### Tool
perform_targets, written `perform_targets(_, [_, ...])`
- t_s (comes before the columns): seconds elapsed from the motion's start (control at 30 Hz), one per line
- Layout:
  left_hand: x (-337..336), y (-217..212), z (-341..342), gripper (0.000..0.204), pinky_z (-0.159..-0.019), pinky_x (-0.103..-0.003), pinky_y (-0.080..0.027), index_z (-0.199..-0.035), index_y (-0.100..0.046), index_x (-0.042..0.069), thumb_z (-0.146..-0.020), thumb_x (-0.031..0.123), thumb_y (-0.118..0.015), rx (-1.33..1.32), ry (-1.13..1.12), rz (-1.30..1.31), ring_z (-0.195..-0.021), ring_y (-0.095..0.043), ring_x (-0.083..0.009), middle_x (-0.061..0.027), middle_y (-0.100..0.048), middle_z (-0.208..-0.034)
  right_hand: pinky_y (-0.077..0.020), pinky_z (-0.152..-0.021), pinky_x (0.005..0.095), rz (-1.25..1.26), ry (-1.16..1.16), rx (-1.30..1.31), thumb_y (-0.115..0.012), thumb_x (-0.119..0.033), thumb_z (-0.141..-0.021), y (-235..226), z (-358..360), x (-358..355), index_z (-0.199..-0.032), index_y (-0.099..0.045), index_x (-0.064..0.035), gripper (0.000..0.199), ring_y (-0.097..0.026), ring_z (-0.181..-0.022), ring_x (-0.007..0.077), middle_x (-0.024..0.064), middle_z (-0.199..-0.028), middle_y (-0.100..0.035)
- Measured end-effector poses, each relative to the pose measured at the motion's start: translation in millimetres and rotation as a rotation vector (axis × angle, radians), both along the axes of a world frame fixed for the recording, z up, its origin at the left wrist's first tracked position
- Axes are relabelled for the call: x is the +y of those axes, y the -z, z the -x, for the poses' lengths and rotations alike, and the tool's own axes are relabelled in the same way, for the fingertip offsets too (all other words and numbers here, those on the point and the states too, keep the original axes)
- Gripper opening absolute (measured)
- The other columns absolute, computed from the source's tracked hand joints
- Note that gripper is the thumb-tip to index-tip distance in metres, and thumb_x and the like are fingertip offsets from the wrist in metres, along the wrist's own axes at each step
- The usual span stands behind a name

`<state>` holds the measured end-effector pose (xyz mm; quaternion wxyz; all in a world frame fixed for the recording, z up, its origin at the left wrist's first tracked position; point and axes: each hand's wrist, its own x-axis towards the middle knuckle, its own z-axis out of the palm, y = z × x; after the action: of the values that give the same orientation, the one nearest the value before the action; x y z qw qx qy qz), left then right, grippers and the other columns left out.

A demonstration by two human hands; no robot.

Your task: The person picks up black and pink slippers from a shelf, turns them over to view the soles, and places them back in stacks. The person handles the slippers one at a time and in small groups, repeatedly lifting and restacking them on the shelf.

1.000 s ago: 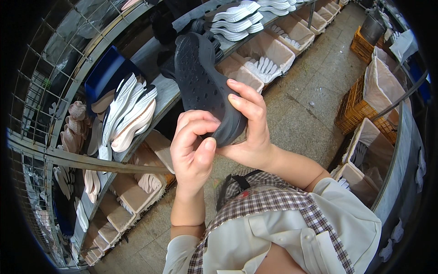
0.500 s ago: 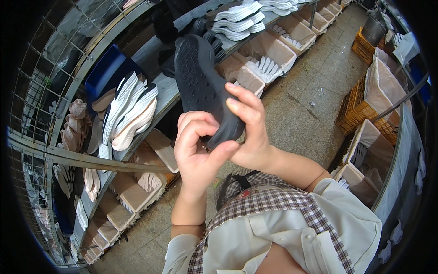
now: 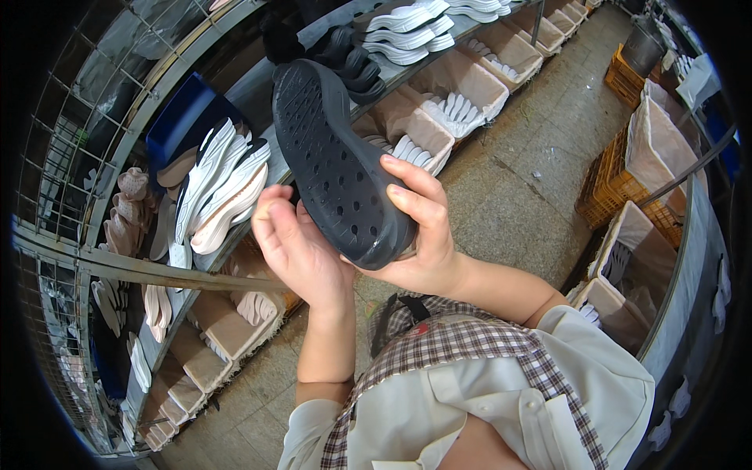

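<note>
A black shoe sole (image 3: 337,168) with many small holes slants up and left in front of me, its broad face turned to view. My right hand (image 3: 423,215) grips it by the right edge near its lower end, fingers on the edge and the palm partly behind it. Beside the sole's lower left edge is my left hand (image 3: 301,251), its fingers loosely bent and apart, holding nothing. Part of that hand passes behind the sole, so I cannot tell whether it touches.
White soles (image 3: 219,184) are stacked left on a long metal bench, with a blue bin (image 3: 184,117) behind. Black soles (image 3: 352,66) and more white soles (image 3: 407,35) lie farther along. Lined baskets (image 3: 470,86) stand below; orange crates (image 3: 615,176) line the right side.
My left hand has let go of the sole's lower end and moved left, its fingers opening. The sole has turned so its holed face shows more fully, still in my right hand.
</note>
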<state>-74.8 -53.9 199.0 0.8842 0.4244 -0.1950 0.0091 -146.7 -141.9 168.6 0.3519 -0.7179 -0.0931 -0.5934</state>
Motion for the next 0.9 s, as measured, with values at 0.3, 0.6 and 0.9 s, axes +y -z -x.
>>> perform_targets(0.3, [10, 15, -13, 0.061, -0.092, -0.035, -0.048, -0.134, -0.03, -0.001, -0.087, 0.021, -0.062, 0.201, 0.518, 0.097, -0.109, -0.055, -0.0221, -0.0157, -0.052, -0.119, -0.0371, -0.098, 0.0441, -0.005, -0.027, -0.033, -0.085, -0.019, -0.059, 5, 1, 7, -0.123, -0.036, -0.0046, 0.082, -0.042, -0.12, 0.0383, 0.025, -0.132, -0.038])
perform_targets(0.6, [3, 21, -2, 0.074, -0.099, -0.038, -0.039, -0.141, -0.016, 0.003, -0.083, 0.011, -0.062, -0.154, 0.087, -0.087, -0.116, -0.045, -0.025, -0.0179, -0.039, -0.129, -0.0359, -0.095, 0.0374, -0.338, -0.138, 0.333, -0.068, -0.032, -0.08, -1, 11, -4, -0.126, -0.041, 0.0029, 0.063, -0.041, -0.108, 0.0292, 0.0183, -0.116, -0.04])
perform_targets(0.9, [10, 15, -18, 0.063, -0.082, -0.037, -0.054, -0.135, -0.028, 0.0, -0.085, 0.022, -0.058, 0.187, 0.247, 0.015, -0.101, -0.059, -0.0265, -0.0182, -0.051, -0.115, -0.0401, -0.058, 0.0222, -0.875, -0.294, 0.308, -0.039, -0.028, -0.1, 2, 16, -49, -0.088, -0.055, -0.0051, 0.03, -0.049, -0.066, 0.0081, 0.001, -0.075, -0.052])
